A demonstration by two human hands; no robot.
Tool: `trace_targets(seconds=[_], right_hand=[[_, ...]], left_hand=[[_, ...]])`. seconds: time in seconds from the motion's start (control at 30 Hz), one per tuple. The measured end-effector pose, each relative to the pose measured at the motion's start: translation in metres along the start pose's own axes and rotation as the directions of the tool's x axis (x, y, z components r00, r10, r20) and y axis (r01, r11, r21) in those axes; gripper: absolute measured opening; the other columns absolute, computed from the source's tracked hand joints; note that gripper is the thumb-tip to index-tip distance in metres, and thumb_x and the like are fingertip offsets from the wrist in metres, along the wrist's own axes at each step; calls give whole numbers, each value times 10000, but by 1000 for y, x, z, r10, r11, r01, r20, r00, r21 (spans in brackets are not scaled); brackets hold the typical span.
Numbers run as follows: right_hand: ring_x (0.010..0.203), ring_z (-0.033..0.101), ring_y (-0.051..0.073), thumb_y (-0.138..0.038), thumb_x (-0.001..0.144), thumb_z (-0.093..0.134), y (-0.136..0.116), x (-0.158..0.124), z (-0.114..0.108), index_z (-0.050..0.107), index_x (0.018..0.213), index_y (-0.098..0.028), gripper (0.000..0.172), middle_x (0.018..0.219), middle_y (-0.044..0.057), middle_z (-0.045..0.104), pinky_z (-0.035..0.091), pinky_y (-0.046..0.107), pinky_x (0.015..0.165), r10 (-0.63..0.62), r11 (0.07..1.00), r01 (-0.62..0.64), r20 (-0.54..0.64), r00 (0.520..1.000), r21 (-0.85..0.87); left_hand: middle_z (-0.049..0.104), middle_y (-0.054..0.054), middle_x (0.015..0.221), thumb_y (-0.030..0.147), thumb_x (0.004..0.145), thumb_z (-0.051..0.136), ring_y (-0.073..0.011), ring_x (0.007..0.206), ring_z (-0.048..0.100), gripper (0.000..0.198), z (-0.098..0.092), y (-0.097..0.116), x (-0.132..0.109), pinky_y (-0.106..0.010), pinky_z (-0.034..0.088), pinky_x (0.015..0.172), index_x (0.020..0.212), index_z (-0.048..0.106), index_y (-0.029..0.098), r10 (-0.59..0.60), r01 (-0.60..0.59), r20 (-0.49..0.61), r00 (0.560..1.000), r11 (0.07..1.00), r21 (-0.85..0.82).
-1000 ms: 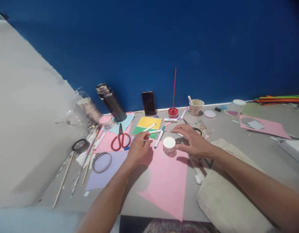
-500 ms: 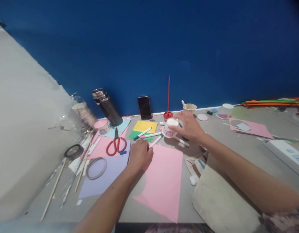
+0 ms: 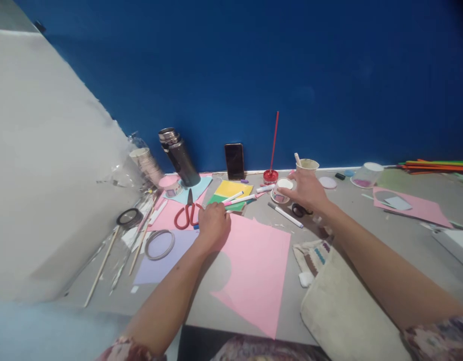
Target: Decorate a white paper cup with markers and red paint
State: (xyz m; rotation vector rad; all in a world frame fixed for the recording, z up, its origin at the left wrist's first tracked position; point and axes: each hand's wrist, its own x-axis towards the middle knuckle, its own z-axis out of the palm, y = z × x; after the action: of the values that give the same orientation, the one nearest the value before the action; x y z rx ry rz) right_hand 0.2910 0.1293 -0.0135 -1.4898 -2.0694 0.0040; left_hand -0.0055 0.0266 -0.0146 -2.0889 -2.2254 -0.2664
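My right hand [image 3: 308, 190] grips an upside-down paper cup [image 3: 282, 191] from its right side, with the cup's white base facing up and its rim at the table. My left hand [image 3: 214, 224] is closed, its fingertips hidden; a white marker end shows at its thumb side. Ahead of it, several markers [image 3: 241, 200] lie over a yellow and green sheet [image 3: 231, 188]. Another dark-tipped marker [image 3: 286, 215] rests below the cup. A cut pink sheet [image 3: 259, 260] spreads between my arms. Red-handled scissors [image 3: 182, 218] lie left of my left hand.
At the back stand a steel flask [image 3: 181, 160], a phone [image 3: 234, 161], a red stick in a round base [image 3: 270, 176] and another cup [image 3: 307, 164]. Tape rolls [image 3: 160, 244], wooden sticks [image 3: 101, 268] and stacked cups [image 3: 147, 165] are left. A cream cloth [image 3: 340, 296] lies under my right arm.
The view has shifted, so the table things appear further right. The paper cup in my right hand is lower, down at the table. My left hand has moved slightly forward over the markers.
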Motion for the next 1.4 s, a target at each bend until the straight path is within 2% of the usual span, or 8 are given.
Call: trace_targets(seconds=[0.23,0.4,0.6,0.9,1.0,1.17,1.33,1.4], right_hand=[[1119,624,416,-587,897,647,-6,-6,-1,740,1059,-123,500,1196,240,691,507,518,939,3,999,-1,34,999,-54],[1208,601,425,-601,900,651,-7,-6,-2,669,1294,-81,652,1285,252,674,472,530,1027,-1,1000,0,-30,1000,-14],[1063,682,320,-416,955,579,-39,-26,-24,730,1053,-197,284,1113,137,760,502,436,935,-172,974,146,146,974,175],[814,701,247,-284,932,606,-94,-95,-39,733,867,-241,150,872,56,776,435,340,713,-442,897,327,650,618,298],[752,678,236,-263,919,589,-96,-103,-40,723,801,-233,181,817,58,772,394,335,676,-417,907,314,700,579,281],[666,638,204,-286,935,558,-93,-103,-37,698,735,-231,250,724,35,739,365,320,623,-411,912,237,745,525,336],[818,720,240,-405,1006,491,-72,-97,-21,757,899,-278,313,905,40,805,470,338,733,-387,908,165,622,681,384],[784,721,259,-443,992,491,-57,-89,-19,759,879,-296,326,888,42,809,463,346,688,-275,954,147,561,781,263]], left_hand=[[694,-168,1285,307,992,556,-331,1229,626,255,-21,22,-39,-457,465,997,1199,651,193,146,-143,98,984,989,-37],[329,-261,1702,765,832,679,-457,1610,233,972,-20,32,-96,-671,207,1258,1577,433,191,535,-430,365,762,839,-334],[123,-222,1770,880,870,465,-382,1659,34,1076,5,14,-124,-648,11,1309,1692,218,232,639,-511,285,715,755,-411],[399,-144,1700,539,766,854,-437,1595,298,897,-28,-6,-93,-675,174,1293,1559,496,321,797,-633,217,564,586,-506],[404,-142,1699,346,880,744,-399,1596,318,718,-38,3,-113,-609,233,1305,1552,500,289,738,-581,279,614,662,-473],[142,-251,1757,724,981,484,-393,1651,70,944,-20,22,-148,-611,155,1325,1679,229,141,599,-437,320,734,777,-454],[264,-188,1751,696,975,536,-381,1645,171,845,-20,-2,-139,-608,195,1321,1637,321,217,620,-481,250,744,756,-444],[413,-179,1681,628,948,625,-429,1608,263,769,-27,-31,-130,-671,264,1277,1580,406,249,439,-369,149,886,862,-347]])
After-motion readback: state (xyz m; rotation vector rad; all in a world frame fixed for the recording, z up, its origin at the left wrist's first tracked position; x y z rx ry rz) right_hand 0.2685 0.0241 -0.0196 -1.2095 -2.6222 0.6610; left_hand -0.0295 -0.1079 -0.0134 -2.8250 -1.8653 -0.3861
